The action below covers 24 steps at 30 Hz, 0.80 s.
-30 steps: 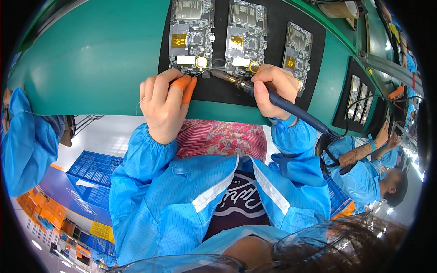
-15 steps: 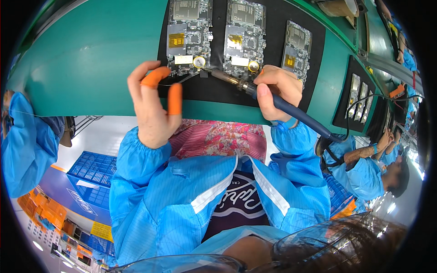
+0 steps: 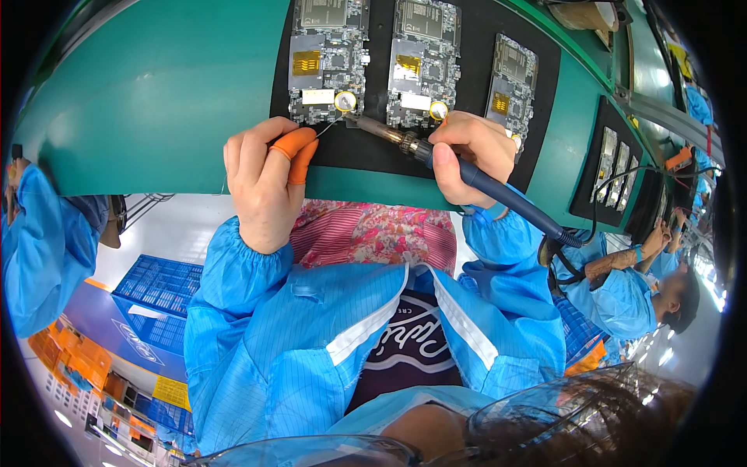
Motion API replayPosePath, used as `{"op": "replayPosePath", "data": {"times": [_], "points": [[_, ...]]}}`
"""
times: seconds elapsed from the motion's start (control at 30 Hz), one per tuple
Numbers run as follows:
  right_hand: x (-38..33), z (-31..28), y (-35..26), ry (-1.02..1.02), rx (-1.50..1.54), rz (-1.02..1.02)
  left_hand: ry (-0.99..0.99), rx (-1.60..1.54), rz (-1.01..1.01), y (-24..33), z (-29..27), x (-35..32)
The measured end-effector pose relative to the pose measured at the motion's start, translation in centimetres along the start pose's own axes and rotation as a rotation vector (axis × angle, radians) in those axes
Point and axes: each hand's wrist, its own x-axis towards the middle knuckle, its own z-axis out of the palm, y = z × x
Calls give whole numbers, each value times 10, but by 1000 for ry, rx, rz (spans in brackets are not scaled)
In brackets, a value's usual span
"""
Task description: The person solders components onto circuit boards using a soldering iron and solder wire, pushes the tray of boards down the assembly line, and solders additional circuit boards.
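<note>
My left hand (image 3: 263, 175), with orange finger cots on two fingers, pinches a thin solder wire (image 3: 330, 125) between thumb and forefinger. The wire runs up to the lower edge of the left circuit board (image 3: 339, 59), close to its round coin cell (image 3: 345, 101). In my right hand (image 3: 481, 152) is a soldering iron (image 3: 506, 192) with a dark blue handle, held like a pen. Its tip points left and is near the wire's end just below the coin cell; whether they touch is too small to tell. A middle circuit board (image 3: 430, 68) and a right one (image 3: 513, 66) lie alongside.
The boards lie on a black mat (image 3: 373, 159) on a green worktop (image 3: 171, 101). The iron's cable (image 3: 595, 206) trails off right. Farther right, another black mat carries several boards (image 3: 615, 167). Co-workers in blue sleeves (image 3: 39, 249) sit at both sides. A blue crate (image 3: 156, 284) stands lower left.
My left fingers have closed from a spread pose into a pinch on the solder wire. The boards appear shifted slightly right in view; the iron stays by the left board's coin cell.
</note>
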Motion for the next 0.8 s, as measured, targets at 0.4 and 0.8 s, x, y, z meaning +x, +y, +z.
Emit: {"op": "replayPosePath", "data": {"times": [0.4, 0.8], "points": [[0, 2, 5, -30, 13, -3, 14, -2, 48, -3, 7, 2], [1, 1, 4, -35, 0, -4, 27, 33, 103, -1, 14, 11]]}}
